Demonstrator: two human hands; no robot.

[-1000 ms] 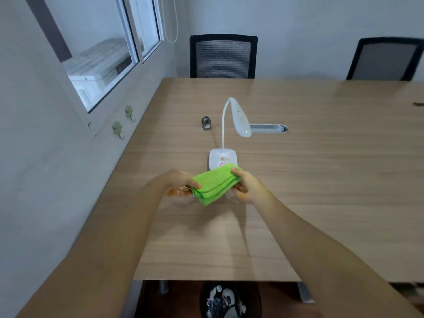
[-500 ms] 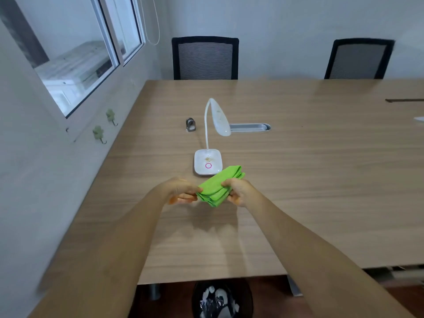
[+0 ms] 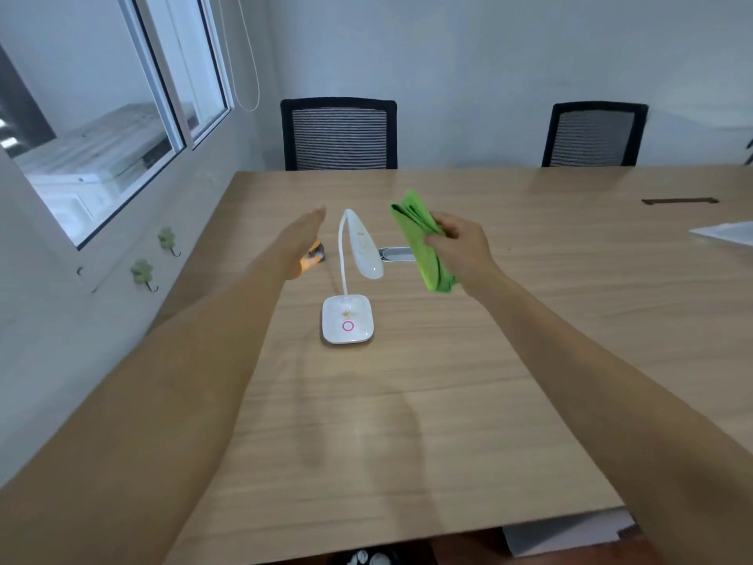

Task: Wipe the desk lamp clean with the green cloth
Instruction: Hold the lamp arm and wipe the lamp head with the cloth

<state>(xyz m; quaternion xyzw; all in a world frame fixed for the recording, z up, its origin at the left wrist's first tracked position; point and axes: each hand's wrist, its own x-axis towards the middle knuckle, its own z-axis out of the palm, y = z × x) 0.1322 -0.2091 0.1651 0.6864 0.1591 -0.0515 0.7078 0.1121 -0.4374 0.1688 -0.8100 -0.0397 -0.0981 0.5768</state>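
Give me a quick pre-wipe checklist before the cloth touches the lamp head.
1. Green cloth gripped in right hand: ok.
2. Left hand open and empty, beside the lamp neck: ok.
3. Lamp steadied by left hand: not ok, no contact yet.
4. Desk lamp upright, base flat on table: ok.
5. Cloth touching lamp head: not ok, a gap shows.
6. Specks on base need wiping: ok, visible.

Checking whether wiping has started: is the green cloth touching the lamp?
Apart. The head view shows bare table between the green cloth, held in the right hand, and the lamp.
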